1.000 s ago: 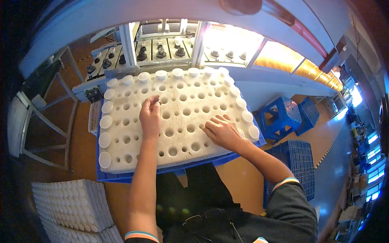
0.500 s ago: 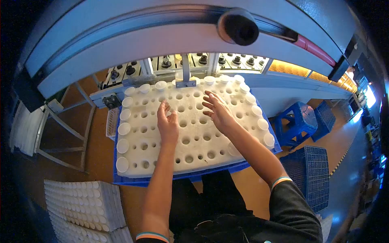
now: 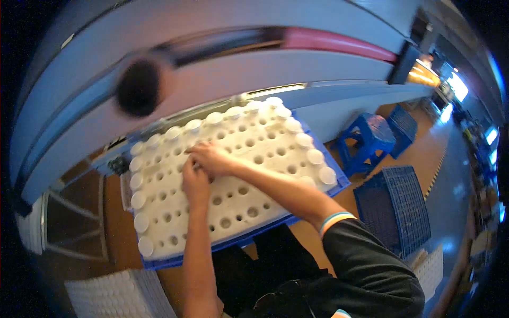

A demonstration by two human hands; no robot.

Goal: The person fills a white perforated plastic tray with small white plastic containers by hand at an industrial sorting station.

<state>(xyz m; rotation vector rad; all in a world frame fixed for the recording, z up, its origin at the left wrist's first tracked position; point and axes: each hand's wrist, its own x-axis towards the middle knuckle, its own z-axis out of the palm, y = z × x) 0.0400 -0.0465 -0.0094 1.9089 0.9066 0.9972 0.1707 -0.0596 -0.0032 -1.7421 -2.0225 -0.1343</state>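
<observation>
A white foam board (image 3: pixel 275 183) with rows of round holes lies on a blue tray (image 3: pixel 339 185). White round caps or cups (image 3: pixel 139 200) sit along its left, back and right edges. Over the left-middle of the board, my left hand (image 3: pixel 196 177) and my right hand (image 3: pixel 212 158) come together and touch. Fingers of both hands are bent in and pressed close; anything between them is too small or hidden to make out.
Blue stools (image 3: pixel 368 140) stand at the right, above a blue crate (image 3: pixel 405 206). Stacked white foam boards (image 3: pixel 114 291) are at the lower left, beside a metal frame (image 3: pixel 74 228). A machine panel with a black knob (image 3: pixel 139 87) spans the top.
Both hands have moved left and come together; they were apart with spread fingers. The camera view has turned and shifted, so the board appears tilted and the knob lies farther left.
</observation>
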